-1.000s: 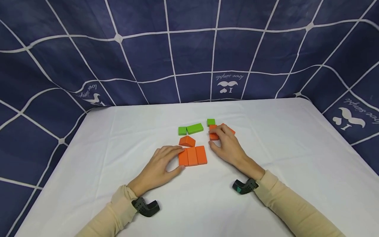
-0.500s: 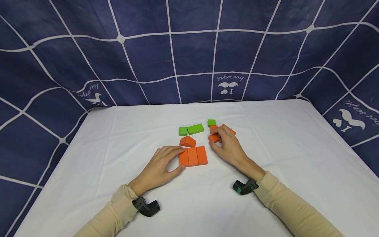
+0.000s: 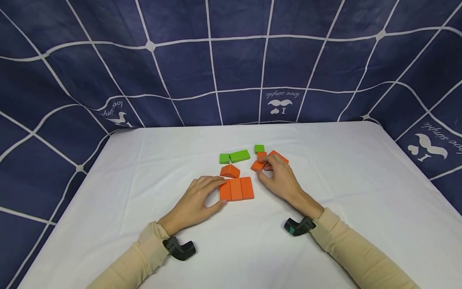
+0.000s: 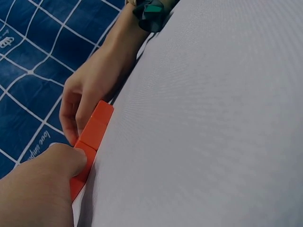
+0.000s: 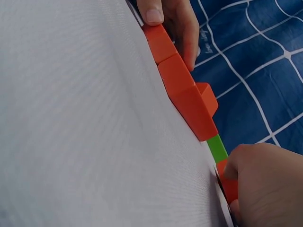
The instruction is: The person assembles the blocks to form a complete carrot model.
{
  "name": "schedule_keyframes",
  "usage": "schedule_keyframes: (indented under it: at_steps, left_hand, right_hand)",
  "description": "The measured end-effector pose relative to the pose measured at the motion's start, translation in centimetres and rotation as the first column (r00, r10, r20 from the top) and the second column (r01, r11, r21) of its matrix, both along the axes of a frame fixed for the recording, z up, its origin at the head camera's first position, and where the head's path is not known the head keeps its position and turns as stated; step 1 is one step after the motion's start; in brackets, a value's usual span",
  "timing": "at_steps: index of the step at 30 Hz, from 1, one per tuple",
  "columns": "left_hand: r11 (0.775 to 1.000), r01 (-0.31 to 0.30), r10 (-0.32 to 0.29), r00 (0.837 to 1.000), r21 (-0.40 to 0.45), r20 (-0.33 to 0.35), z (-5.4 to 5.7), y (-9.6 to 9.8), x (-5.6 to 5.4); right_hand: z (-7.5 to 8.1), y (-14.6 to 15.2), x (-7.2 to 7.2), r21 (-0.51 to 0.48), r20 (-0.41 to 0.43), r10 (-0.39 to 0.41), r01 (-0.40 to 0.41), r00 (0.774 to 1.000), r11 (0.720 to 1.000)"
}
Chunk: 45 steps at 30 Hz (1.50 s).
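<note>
Head view shows the left hand (image 3: 196, 200) at the left end of a row of three flat orange blocks, its thumb and index finger set wide, spanning the left orange block (image 3: 225, 192) with thumb at the near end and index finger at the far end. Side by side to the right of that grip, in the gap between the hands, lie the middle orange block (image 3: 236, 189) and the right orange block (image 3: 247, 188). Just beyond the row, off the left index fingertip, sits a wedge-shaped orange block (image 3: 229, 171).

The right hand (image 3: 281, 178) is narrow, pinching a small orange block (image 3: 257, 165) between thumb and fingers; the block lies at an angle, to the left of the palm. Directly beyond that pinch is another small orange piece (image 3: 262, 155), partly covered by a finger, with a small green block (image 3: 259, 149) just past it. Behind the right knuckles lies a long orange block (image 3: 280, 155), also partly covered.

Farther out, between the hands, a green square block (image 3: 224, 159) sits just beside a green rectangular block (image 3: 240, 155). Under everything, the table (image 3: 231, 249) wears a white cloth.
</note>
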<state>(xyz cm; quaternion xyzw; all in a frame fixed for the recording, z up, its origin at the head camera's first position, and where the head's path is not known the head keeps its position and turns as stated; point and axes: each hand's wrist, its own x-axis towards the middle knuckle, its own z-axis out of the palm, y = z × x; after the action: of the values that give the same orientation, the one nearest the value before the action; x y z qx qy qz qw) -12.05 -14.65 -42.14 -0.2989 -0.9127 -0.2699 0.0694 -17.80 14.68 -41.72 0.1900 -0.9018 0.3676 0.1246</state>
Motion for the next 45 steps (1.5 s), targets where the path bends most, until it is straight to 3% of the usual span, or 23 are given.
schedule_keyframes:
  at_steps: [11,21,30,45]
  left_hand:
    - [1.0,-0.006,0.006,1.0,-0.005,-0.002,0.0,-0.1,0.0]
    - [1.0,-0.01,0.01,1.0,-0.007,-0.001,0.2,-0.3,0.0]
    - [1.0,0.006,-0.006,1.0,-0.01,-0.011,0.4,-0.3,-0.3]
    - [1.0,0.011,-0.011,1.0,0.003,-0.012,0.0,-0.1,0.0]
  right_hand:
    - [0.1,-0.4,0.1,-0.09,0.023,0.043,-0.041,0.999,0.995]
    - [0.2,-0.6,0.3,-0.16,-0.064,0.154,-0.162,0.986,0.974]
    - [0.2,-0.5,0.4,-0.158,-0.153,0.294,-0.317,0.943,0.935]
    - [0.1,-1.2,1.8,-0.08,-0.153,0.5,-0.515,0.853,0.854]
